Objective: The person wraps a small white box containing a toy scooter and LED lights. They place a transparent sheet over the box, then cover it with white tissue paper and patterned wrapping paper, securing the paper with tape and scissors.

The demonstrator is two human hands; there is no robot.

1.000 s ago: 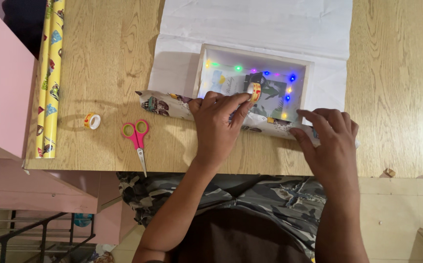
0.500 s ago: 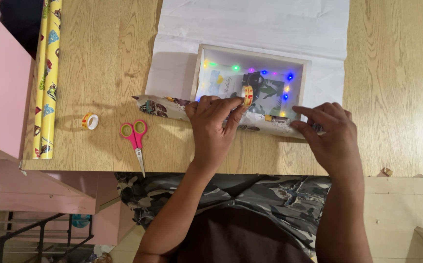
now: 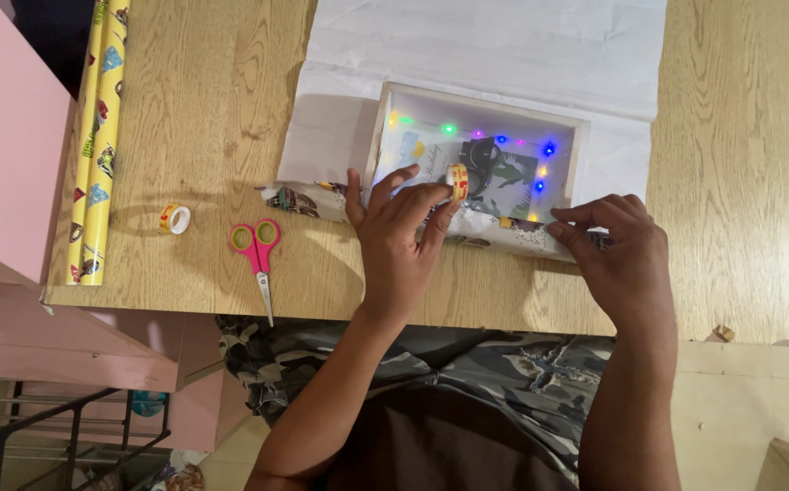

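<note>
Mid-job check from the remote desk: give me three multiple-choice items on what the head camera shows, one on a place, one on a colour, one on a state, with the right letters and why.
1. Where do the scissors lie?
A. On the table, left of the left hand
B. Inside the lit box
C. On the white paper

2. What colour are the scissor handles?
A. Blue
B. Pink
C. Black

3. What is the left hand holding?
A. Nothing
B. The paper roll
C. A small roll of tape

Answers:
1. A: they rest on bare wood between the spare tape roll and the left hand.
2. B: both loops are pink.
3. C: its fingers grip the tape roll at the front edge of the box, while the right hand pinches the folded patterned wrapping paper.
</note>
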